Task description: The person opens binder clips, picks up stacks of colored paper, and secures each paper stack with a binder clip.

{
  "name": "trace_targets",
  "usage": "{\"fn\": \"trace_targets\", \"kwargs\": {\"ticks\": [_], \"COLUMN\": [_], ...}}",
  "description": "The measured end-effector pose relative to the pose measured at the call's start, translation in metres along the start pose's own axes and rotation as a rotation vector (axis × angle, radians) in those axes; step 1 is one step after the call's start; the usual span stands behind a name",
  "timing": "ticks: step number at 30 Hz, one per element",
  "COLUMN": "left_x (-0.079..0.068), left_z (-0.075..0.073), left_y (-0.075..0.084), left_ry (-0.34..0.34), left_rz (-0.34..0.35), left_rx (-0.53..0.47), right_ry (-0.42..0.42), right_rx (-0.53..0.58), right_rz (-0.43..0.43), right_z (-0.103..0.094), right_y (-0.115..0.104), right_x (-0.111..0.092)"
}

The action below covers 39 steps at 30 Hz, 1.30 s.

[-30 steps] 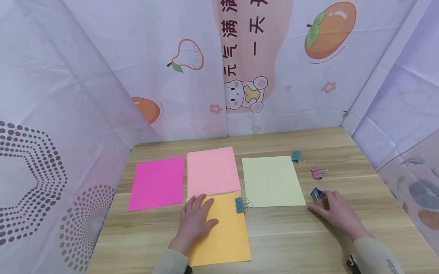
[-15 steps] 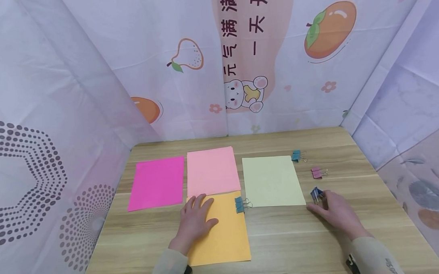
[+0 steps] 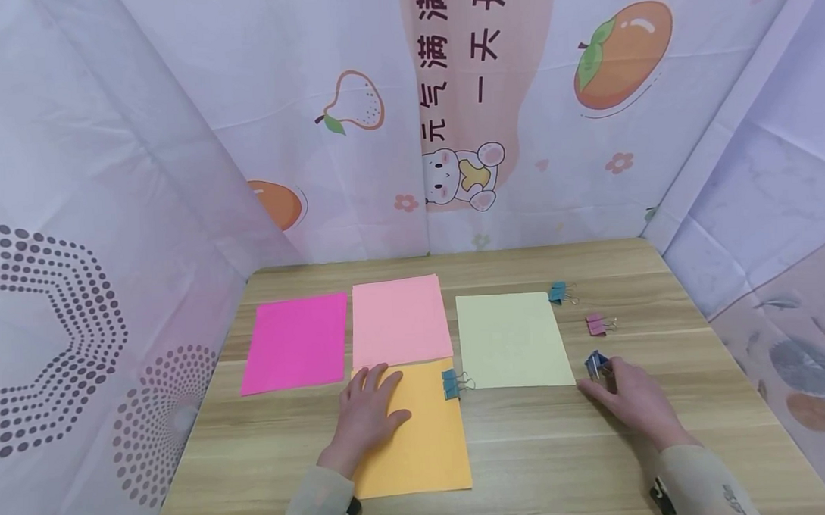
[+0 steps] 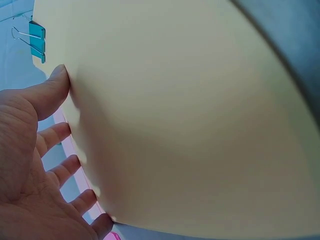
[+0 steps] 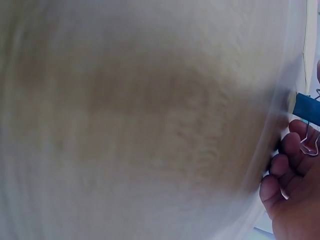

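My left hand rests with spread fingers on the left part of an orange sheet of paper. A teal binder clip sits on that sheet's upper right edge, its wire handles pointing right; the left wrist view shows the clip past the thumb. On the right side of the table, my right hand holds a dark blue binder clip between thumb and curled fingers. In the right wrist view, the blue clip is partly cut off, with a wire handle against the fingers.
Magenta, light pink and pale green sheets lie behind the orange one. Another teal clip touches the green sheet's corner, and a mauve clip lies nearby. A printed curtain stands behind the wooden table.
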State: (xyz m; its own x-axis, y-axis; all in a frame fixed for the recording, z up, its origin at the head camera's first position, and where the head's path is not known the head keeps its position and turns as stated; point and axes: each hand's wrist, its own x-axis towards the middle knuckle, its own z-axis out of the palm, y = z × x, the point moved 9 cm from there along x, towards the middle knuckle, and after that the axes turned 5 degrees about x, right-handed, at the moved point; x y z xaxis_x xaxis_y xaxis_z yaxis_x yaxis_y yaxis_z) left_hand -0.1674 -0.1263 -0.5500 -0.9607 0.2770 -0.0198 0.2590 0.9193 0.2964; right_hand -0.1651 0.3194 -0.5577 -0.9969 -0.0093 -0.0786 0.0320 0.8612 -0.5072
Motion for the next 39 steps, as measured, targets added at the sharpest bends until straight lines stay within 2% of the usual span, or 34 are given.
{"fn": "trace_targets", "kwargs": {"ticks": [18,39], "left_x": [-0.0018,-0.0016], "left_z": [-0.0042,-0.0039], "left_y": [0.0035,0.0032], "left_ry": [0.003,0.002], "left_rz": [0.011,0.013], "left_rx": [-0.018,-0.024], "right_ry": [-0.043,-0.025], "right_rx": [-0.024,-0.022], "right_rz": [0.062,0.004], "right_z": [-0.0003,-0.0026], "right_y": [0.003,-0.0007], "right_x": [0.0005,-0.0014]}}
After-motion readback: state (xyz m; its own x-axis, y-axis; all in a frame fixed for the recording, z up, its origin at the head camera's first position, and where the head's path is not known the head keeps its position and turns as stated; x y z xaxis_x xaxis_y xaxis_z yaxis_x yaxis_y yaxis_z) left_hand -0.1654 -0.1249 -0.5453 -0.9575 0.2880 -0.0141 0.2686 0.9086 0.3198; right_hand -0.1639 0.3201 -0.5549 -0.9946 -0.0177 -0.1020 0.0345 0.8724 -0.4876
